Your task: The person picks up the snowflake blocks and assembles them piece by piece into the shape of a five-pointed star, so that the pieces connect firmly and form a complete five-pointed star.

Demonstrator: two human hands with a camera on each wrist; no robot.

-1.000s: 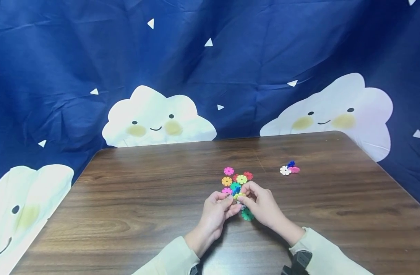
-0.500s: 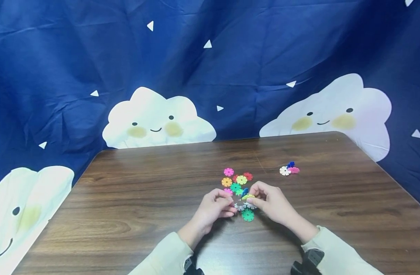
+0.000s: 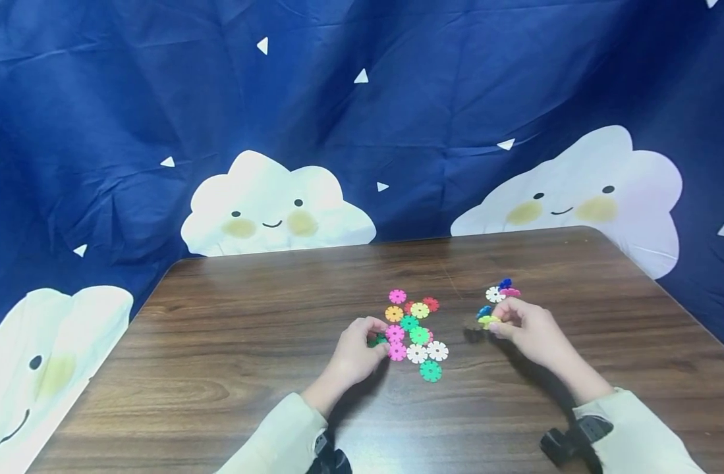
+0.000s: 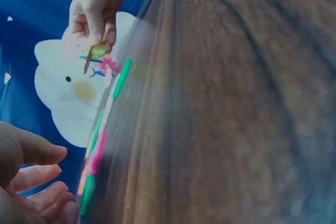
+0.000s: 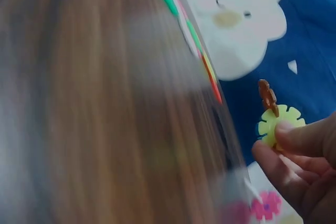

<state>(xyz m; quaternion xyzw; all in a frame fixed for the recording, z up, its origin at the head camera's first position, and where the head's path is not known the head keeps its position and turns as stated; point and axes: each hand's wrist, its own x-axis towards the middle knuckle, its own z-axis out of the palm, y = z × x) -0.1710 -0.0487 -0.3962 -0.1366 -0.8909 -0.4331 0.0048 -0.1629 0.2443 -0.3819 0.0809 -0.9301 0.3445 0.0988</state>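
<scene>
My right hand (image 3: pixel 530 329) pinches a yellow snowflake disc (image 5: pixel 281 124) between thumb and fingers. Slotted to it are a brown disc (image 5: pixel 268 97) and a blue disc (image 3: pixel 484 311), and the joined piece hangs just over the table. My left hand (image 3: pixel 356 349) is low at the left side of the loose discs, thumb and fingers apart and slightly bent. A green disc (image 3: pixel 377 340) shows between its fingertips in the head view; in the left wrist view the fingers (image 4: pixel 39 177) come close to the row without closing on it. Pink discs (image 3: pixel 396 351) lie right beside this hand.
Several loose discs lie flat mid-table, among them orange (image 3: pixel 394 314), white (image 3: pixel 437 351) and a green one (image 3: pixel 431 371) nearest me. Past the right hand sits a joined group with a white disc (image 3: pixel 495 294). A blue cloud-print cloth (image 3: pixel 409 131) hangs behind the wooden table (image 3: pixel 249 316).
My right hand has carried the joined yellow, blue and brown discs rightward, toward the joined group. The left hand has separated from it and moved down to the left edge of the loose discs.
</scene>
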